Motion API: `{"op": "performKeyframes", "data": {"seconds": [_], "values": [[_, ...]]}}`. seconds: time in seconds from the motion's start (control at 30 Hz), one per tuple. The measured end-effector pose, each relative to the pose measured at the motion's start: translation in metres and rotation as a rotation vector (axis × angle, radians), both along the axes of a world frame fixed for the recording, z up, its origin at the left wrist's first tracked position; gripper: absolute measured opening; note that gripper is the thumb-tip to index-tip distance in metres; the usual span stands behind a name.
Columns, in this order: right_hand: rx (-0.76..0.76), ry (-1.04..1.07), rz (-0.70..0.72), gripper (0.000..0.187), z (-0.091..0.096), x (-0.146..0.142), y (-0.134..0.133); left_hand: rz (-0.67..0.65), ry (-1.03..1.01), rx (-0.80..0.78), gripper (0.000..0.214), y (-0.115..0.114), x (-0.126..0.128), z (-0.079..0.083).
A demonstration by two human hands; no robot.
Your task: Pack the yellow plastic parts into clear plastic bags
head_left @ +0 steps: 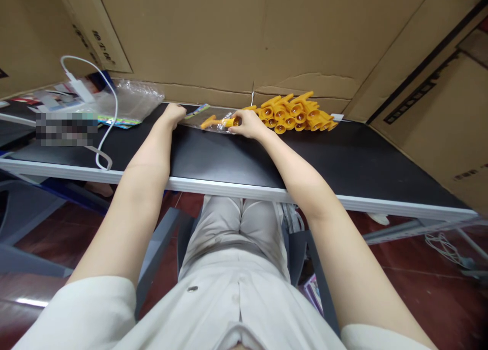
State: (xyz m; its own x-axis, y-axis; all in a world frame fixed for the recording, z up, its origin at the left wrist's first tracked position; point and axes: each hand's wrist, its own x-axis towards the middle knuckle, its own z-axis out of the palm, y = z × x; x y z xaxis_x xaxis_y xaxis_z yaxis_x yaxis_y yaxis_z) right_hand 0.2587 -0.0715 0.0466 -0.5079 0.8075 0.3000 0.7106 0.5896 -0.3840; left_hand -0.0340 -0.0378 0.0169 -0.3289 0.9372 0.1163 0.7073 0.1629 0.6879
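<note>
Pinching a yellow toy (209, 121) at the frame's upper center, the right grip (248, 124) faces the left grip (175, 114), which pinches the clear bag (195, 117).

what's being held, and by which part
The right hand holds an orange piece by its wide, cup-like end. The left hand is at the left end of the clear bag; its grip cannot be told.
</note>
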Motion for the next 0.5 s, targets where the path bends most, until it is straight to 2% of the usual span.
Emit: {"op": "performKeyframes", "data": {"seconds": [0.03, 0.1, 0.3, 0.4, 0.5], "values": [[-0.016, 0.01, 0.002, 0.037, 0.0, 0.0, -0.001, 0.063, -0.077, -0.001, 0.046, -0.001, 0.005, 0.002], [-0.041, 0.022, -0.003, 0.036, 0.001, 0.0, -0.002, 0.104, -0.194, -0.022, 0.047, -0.004, 0.014, 0.007], [-0.096, 0.076, -0.01, 0.022, -0.004, -0.002, 0.006, 0.071, -0.405, -0.056, 0.037, -0.005, 0.019, 0.012], [-0.122, 0.123, -0.035, 0.022, -0.007, -0.008, 0.009, 0.042, -0.449, -0.048, 0.037, 0.0, 0.017, 0.008], [-0.158, 0.171, -0.044, 0.028, -0.01, -0.014, 0.008, 0.054, -0.431, -0.037, 0.024, 0.003, 0.017, 0.006]]}}
